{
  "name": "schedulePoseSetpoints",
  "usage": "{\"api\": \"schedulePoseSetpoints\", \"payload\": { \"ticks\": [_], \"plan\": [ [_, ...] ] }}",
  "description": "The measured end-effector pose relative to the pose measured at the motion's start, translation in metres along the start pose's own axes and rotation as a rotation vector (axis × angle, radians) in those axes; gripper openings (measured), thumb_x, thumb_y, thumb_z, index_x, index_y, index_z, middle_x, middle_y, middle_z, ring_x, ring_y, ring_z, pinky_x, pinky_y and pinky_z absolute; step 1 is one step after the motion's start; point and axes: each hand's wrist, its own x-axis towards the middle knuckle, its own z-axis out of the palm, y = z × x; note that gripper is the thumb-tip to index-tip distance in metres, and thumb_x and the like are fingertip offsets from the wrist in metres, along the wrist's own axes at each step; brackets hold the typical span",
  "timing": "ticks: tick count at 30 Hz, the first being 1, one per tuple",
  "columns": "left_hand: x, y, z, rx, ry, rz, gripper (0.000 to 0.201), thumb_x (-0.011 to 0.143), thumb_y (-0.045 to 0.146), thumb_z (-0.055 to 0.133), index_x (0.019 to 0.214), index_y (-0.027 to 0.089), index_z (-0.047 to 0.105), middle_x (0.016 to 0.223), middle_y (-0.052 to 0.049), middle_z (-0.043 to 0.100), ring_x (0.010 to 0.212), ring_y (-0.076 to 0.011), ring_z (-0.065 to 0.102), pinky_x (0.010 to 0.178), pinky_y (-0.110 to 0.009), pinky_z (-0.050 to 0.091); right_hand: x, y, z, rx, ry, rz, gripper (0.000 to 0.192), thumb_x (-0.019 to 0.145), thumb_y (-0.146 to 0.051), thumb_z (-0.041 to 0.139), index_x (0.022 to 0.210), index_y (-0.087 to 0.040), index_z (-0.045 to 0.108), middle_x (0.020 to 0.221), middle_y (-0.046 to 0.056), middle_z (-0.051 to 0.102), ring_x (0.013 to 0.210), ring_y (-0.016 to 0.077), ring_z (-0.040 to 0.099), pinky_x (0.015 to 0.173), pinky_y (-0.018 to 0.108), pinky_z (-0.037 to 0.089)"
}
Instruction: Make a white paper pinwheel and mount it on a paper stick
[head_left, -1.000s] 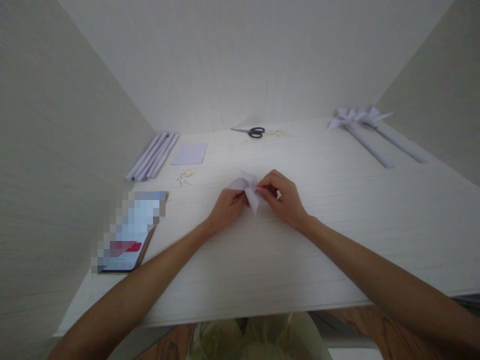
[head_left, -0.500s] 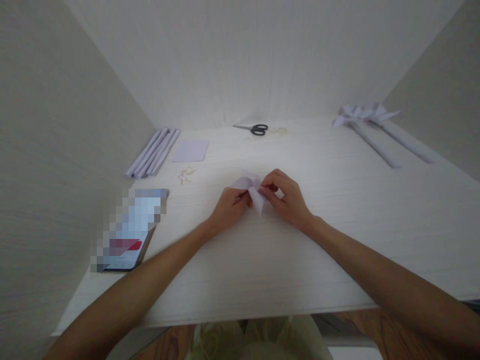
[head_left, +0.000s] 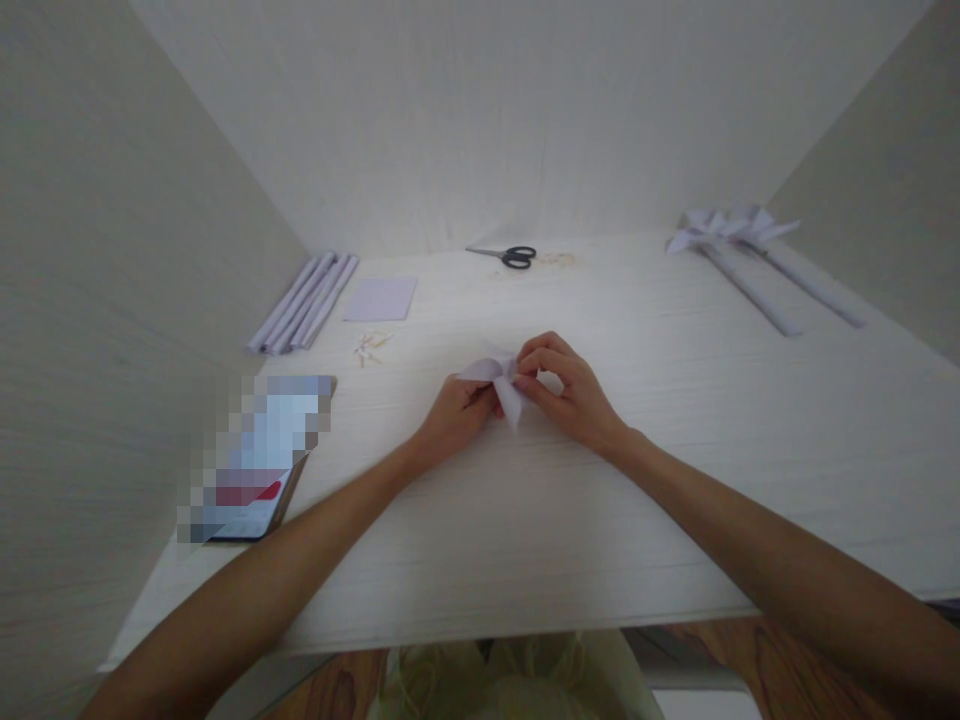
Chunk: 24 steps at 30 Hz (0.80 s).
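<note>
White table (head_left: 675,480): folded paper (head_left: 501,385) pinched between both hands' fingers (head_left: 525,368).

Folded paper (head_left: 501,383) pale lilac-white. Tabletop (head_left: 675,480) off-white, faint wood grain. Left of the paper: sheet (head_left: 380,298) pale lilac, rolled tubes (head_left: 304,303) same lilac. Scissors (head_left: 510,256) behind the paper: black handles, silver blades. Pinwheels (head_left: 742,250) far right of the paper: white-lilac. Walls beige-grey.
</note>
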Motion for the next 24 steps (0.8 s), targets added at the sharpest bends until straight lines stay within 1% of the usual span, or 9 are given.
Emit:
{"api": "schedulePoseSetpoints", "payload": {
  "ticks": [3,6,9,11,13,16,20,22,24],
  "plan": [
    [0.003,0.002,0.000,-0.121,0.018,-0.084,0.024,0.074,0.022,0.044,0.054,0.014,0.053,0.055,0.001,0.052,0.058,-0.0101,0.049,0.061,-0.024,0.040,0.000,0.005,0.001,0.046,0.021,0.062,0.006,0.074,-0.016,0.053,0.070,-0.019,0.052,0.083,0.002,0.048,0.079,0.0126,0.048,0.069,0.028,0.040],
    [0.006,0.001,-0.001,-0.299,0.085,-0.185,0.023,0.072,0.027,0.050,0.054,0.013,0.055,0.052,0.002,0.053,0.051,-0.0081,0.047,0.055,-0.022,0.038,0.001,0.009,0.002,0.182,0.081,0.180,0.004,0.072,-0.020,0.056,0.071,-0.019,0.052,0.082,0.001,0.050,0.077,0.0119,0.049,0.065,0.026,0.039],
    [0.009,-0.002,-0.002,-0.524,0.151,-0.202,0.015,0.066,0.026,0.058,0.059,0.013,0.056,0.053,0.003,0.054,0.049,-0.0064,0.046,0.053,-0.021,0.038,0.002,0.014,0.003,0.384,0.174,0.312,0.008,0.070,-0.023,0.058,0.076,-0.019,0.053,0.077,-0.001,0.052,0.070,0.0100,0.049,0.062,0.024,0.039],
    [0.009,-0.004,-0.002,-0.682,0.154,-0.197,0.011,0.061,0.024,0.063,0.064,0.014,0.057,0.057,0.003,0.055,0.053,-0.0064,0.048,0.055,-0.020,0.039,0.003,0.016,0.001,0.500,0.230,0.394,0.009,0.069,-0.024,0.058,0.076,-0.019,0.055,0.075,-0.002,0.054,0.068,0.0090,0.049,0.061,0.022,0.038],
    [0.009,-0.003,-0.002,-0.785,0.130,-0.235,0.011,0.059,0.022,0.064,0.066,0.015,0.058,0.060,0.003,0.056,0.057,-0.0071,0.050,0.058,-0.021,0.041,0.005,0.017,-0.001,0.637,0.239,0.484,0.008,0.069,-0.025,0.058,0.073,-0.018,0.056,0.074,-0.002,0.055,0.067,0.0082,0.050,0.060,0.021,0.038],
    [0.008,0.002,-0.002,-0.787,0.040,-0.329,0.013,0.060,0.025,0.064,0.060,0.013,0.058,0.056,0.001,0.056,0.053,-0.0072,0.049,0.058,-0.022,0.042,0.006,0.014,-0.004,0.892,0.118,0.609,0.013,0.069,-0.030,0.059,0.070,-0.018,0.056,0.071,-0.002,0.056,0.065,0.0086,0.052,0.060,0.022,0.040],
    [0.006,0.008,-0.003,-0.740,-0.076,-0.326,0.019,0.054,0.029,0.068,0.060,0.012,0.060,0.060,-0.001,0.060,0.053,-0.0080,0.050,0.056,-0.022,0.042,0.004,0.008,-0.002,1.118,-0.107,0.742,0.022,0.063,-0.033,0.065,0.078,-0.018,0.057,0.074,-0.001,0.059,0.066,0.0105,0.055,0.063,0.025,0.045],
    [0.005,0.009,-0.003,-0.722,-0.084,-0.323,0.022,0.052,0.030,0.070,0.064,0.012,0.062,0.064,-0.003,0.063,0.056,-0.0090,0.052,0.057,-0.022,0.042,0.002,0.006,0.000,1.163,-0.150,0.769,0.029,0.058,-0.030,0.069,0.082,-0.018,0.058,0.075,0.000,0.061,0.067,0.0108,0.056,0.066,0.026,0.046],
    [0.005,0.008,-0.002,-0.716,-0.082,-0.334,0.023,0.053,0.029,0.070,0.066,0.012,0.063,0.067,-0.003,0.063,0.057,-0.0094,0.052,0.058,-0.022,0.042,0.001,0.005,0.001,1.183,-0.142,0.764,0.031,0.055,-0.026,0.073,0.081,-0.017,0.059,0.073,-0.001,0.062,0.066,0.0108,0.057,0.067,0.025,0.047]
  ]
}}
